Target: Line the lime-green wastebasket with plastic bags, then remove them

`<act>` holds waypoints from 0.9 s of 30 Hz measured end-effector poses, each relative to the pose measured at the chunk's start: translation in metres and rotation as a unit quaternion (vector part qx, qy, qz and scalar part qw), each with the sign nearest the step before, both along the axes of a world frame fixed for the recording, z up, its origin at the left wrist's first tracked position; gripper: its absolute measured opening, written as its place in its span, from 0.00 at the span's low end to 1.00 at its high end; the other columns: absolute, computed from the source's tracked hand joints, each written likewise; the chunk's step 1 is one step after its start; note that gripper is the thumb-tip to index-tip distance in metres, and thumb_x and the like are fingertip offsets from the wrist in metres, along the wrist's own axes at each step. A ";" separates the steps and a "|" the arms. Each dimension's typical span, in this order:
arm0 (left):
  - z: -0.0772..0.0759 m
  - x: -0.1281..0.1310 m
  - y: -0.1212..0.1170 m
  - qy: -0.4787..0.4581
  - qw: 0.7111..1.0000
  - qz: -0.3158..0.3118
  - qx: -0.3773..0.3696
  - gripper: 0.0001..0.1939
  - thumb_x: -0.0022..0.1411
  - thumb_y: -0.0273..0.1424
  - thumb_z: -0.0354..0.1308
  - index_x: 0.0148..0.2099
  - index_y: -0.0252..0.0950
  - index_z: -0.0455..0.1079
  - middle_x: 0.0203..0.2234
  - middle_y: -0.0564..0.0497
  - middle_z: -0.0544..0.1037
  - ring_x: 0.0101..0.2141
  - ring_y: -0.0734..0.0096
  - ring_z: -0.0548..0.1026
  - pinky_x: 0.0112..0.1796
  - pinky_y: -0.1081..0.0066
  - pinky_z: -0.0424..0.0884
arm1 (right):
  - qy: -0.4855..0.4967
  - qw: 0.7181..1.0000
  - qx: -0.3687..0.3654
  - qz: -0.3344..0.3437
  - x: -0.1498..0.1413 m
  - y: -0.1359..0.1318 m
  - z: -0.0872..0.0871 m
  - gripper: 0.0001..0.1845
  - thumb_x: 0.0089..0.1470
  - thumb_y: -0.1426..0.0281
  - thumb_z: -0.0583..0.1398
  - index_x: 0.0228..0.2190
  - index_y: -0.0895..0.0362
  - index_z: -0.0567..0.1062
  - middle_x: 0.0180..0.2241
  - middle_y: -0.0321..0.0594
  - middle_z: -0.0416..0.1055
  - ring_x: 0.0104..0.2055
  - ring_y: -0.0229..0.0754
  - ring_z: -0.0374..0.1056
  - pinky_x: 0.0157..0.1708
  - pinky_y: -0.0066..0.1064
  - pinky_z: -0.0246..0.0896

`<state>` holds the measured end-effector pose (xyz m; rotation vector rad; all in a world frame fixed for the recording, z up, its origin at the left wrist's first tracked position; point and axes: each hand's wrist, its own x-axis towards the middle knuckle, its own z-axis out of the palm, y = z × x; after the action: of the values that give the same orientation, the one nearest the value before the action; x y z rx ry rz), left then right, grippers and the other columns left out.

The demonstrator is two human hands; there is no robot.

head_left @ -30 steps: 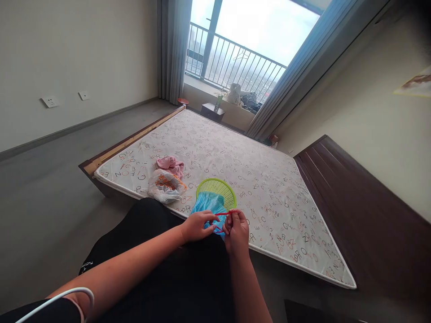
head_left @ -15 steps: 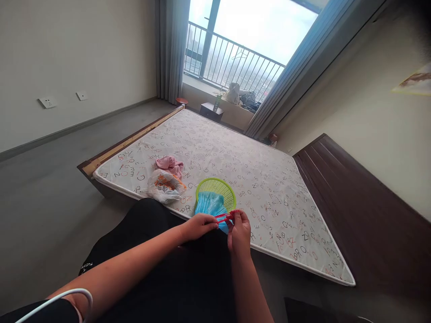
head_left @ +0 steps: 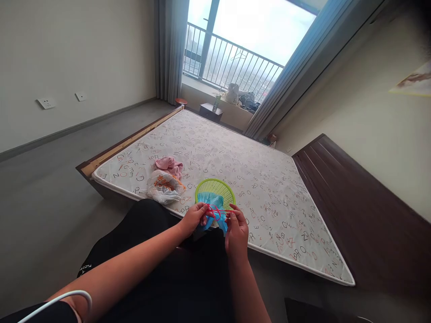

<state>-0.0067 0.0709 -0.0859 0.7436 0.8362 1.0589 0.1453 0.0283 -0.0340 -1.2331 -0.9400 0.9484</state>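
Observation:
Between my hands stretches a thin red string, looped in the middle. My left hand pinches it at one side, and my right hand pinches the other side. Just behind and below the string, a blue plastic bag spills out of a green mesh basket at the near edge of the mattress. Part of the bag is hidden by my fingers and the string.
On the letter-printed mattress, left of the basket, lie a clear plastic bag with orange print and a pink cloth. A dark headboard stands at right. Beyond the bed is a small nightstand by the window.
My hands have moved apart, the left one shifting leftward and up. The red string, earlier bunched near my right fingers, now spans the gap with a loop showing.

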 end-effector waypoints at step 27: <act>0.018 -0.011 -0.001 -0.119 0.986 -0.098 -0.065 0.23 0.55 0.44 0.73 0.35 0.34 0.66 0.22 0.59 0.68 0.17 0.86 0.62 0.18 0.82 0.55 | -0.093 0.990 -0.001 0.106 0.005 0.004 -0.011 0.23 0.61 0.61 0.61 0.56 0.51 0.70 0.47 0.42 0.75 0.45 0.45 0.72 0.49 0.41 0.69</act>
<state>-0.0174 0.0702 -0.0678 0.5633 0.6082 0.8871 0.1506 0.0322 -0.0454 -1.2573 -1.2366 1.0112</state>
